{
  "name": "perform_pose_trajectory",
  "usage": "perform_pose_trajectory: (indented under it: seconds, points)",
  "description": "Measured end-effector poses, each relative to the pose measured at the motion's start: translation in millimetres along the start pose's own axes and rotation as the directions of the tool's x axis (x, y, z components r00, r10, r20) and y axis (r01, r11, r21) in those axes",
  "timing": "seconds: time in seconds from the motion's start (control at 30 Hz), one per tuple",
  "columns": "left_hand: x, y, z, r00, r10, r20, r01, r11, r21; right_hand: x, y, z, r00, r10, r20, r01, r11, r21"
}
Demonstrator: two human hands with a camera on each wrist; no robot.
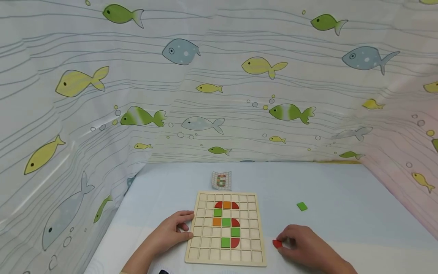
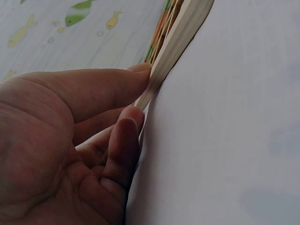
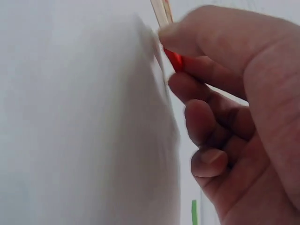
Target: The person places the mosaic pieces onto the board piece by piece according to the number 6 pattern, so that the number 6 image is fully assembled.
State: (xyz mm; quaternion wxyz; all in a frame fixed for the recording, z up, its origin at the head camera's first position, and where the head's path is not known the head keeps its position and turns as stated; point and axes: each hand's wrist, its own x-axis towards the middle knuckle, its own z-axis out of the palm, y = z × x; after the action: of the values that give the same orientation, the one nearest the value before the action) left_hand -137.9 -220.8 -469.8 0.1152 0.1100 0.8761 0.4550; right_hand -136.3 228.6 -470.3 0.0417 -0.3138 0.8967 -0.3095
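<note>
A pale wooden grid board (image 1: 205, 253) lies on the table. Red rounded tiles, green square tiles (image 1: 226, 242) and orange square tiles (image 1: 227, 205) sit in its cells in an S-like curve. My left hand (image 1: 172, 232) is at the board's left side, its thumb and fingertips touching the edge; the left wrist view shows the board's side (image 2: 176, 44) against them. Just right of the board, my right hand (image 1: 299, 245) pinches a red rounded tile (image 1: 276, 244) between thumb and finger. Fingers cover part of this tile (image 3: 174, 60) in the right wrist view.
A loose green square tile (image 1: 302, 206) lies beyond my right hand. Behind the board stands a small card (image 1: 221, 180) picturing a similar coloured pattern. Fish-printed curtains (image 1: 236, 102) surround the table at the back and sides. A dark object (image 1: 163, 271) shows at the bottom edge.
</note>
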Motion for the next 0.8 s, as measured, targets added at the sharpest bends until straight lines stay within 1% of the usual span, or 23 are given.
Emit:
perform_pose_trajectory:
  seconds: [0.13, 0.27, 0.43, 0.57, 0.67, 0.8]
  points:
    - [0.9, -0.4, -0.1, 1.000, 0.004, 0.003, -0.004, 1.000, 0.013, 6, -4, 1, 0.999, 0.031, -0.044, -0.033, 0.999, -0.031]
    - [1.0, -0.1, 0.1, 1.000, 0.001, -0.001, -0.001, 1.000, 0.018, 15, -9, -1, 0.997, 0.046, -0.058, -0.051, 0.996, -0.073]
    - [1.0, 0.0, 1.1, 1.000, -0.005, -0.006, 0.005, 1.000, 0.012, 27, -18, -1, 0.997, 0.056, -0.044, -0.059, 0.996, -0.069]
    - [1.3, -0.7, 1.6, 1.000, -0.005, -0.001, 0.005, 1.000, 0.007, 39, -28, 3, 0.997, 0.077, -0.010, -0.078, 0.996, -0.043]
    - [1.2, -1.2, 1.4, 1.000, 0.001, 0.002, -0.001, 1.000, 0.008, 50, -34, 8, 0.998, 0.070, 0.007, -0.070, 0.997, -0.041]
    - [1.1, -1.7, 0.9, 1.000, 0.007, 0.001, -0.007, 1.000, 0.015, 60, -42, 14, 1.000, 0.031, 0.007, -0.030, 0.999, -0.035]
